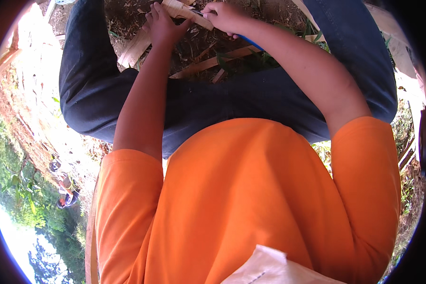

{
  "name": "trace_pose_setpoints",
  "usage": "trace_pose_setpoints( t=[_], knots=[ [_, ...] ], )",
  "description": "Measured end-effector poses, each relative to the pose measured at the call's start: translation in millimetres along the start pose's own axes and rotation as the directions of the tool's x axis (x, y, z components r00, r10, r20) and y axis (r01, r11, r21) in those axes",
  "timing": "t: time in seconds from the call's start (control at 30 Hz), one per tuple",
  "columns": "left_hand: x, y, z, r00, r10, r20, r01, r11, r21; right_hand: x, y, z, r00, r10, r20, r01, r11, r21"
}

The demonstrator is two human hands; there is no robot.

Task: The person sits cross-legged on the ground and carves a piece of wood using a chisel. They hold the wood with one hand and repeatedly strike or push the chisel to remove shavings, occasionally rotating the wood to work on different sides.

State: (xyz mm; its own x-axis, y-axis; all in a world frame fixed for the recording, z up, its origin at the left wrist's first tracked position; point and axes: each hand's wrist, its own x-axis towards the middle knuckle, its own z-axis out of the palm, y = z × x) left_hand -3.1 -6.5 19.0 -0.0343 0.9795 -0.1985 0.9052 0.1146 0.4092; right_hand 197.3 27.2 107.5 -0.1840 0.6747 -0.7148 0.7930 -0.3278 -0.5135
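At the top of the head view, a pale piece of wood [177, 8] lies between my hands, its top cut off by the picture's edge. My left hand [166, 23] is closed on it, with thumb and fingers on either side. In my right hand [226, 19] is a knife [251, 42]; its long blue handle sticks out below the fist, toward my wrist. The narrow grey blade points left and appears to touch the wood, though my fingers partly hide it.
Wooden strips [213, 62] and a flat board [135, 47] lie on the dark soil between my bent legs. Small shavings and green blades of grass are scattered around. Another plank [388, 21] lies beyond my right knee.
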Motion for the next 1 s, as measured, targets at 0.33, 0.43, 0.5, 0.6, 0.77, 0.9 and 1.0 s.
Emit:
trace_pose_setpoints(
  t=[0.33,0.43,0.5,0.6,0.77,0.9,1.0],
  knots=[
    [-4,3,-8,0.999,0.012,0.049,-0.007,0.995,-0.098,55,29,-31,0.937,-0.208,0.28,0.239,0.968,-0.079],
    [-9,5,-3,1.0,-0.003,-0.005,0.002,0.996,-0.092,46,28,-27,0.941,-0.248,0.232,0.273,0.959,-0.081],
    [-10,3,1,0.999,-0.005,-0.033,0.001,0.995,-0.1,28,31,0,0.994,-0.097,0.06,0.093,0.993,0.068],
    [-9,-1,4,0.997,-0.003,-0.071,-0.003,0.996,-0.094,21,38,31,0.99,-0.091,-0.111,0.109,0.98,0.164],
    [-10,21,-25,0.995,-0.099,0.023,0.101,0.952,-0.288,8,56,47,0.986,-0.104,-0.133,0.126,0.977,0.169],
    [-11,-5,-6,0.998,0.012,-0.069,-0.017,0.998,-0.065,19,46,26,0.989,-0.143,-0.04,0.147,0.982,0.12],
    [-14,1,-9,0.993,-0.019,-0.113,0.005,0.992,-0.126,52,51,-4,0.958,-0.278,0.068,0.278,0.96,-0.003]
  ],
)
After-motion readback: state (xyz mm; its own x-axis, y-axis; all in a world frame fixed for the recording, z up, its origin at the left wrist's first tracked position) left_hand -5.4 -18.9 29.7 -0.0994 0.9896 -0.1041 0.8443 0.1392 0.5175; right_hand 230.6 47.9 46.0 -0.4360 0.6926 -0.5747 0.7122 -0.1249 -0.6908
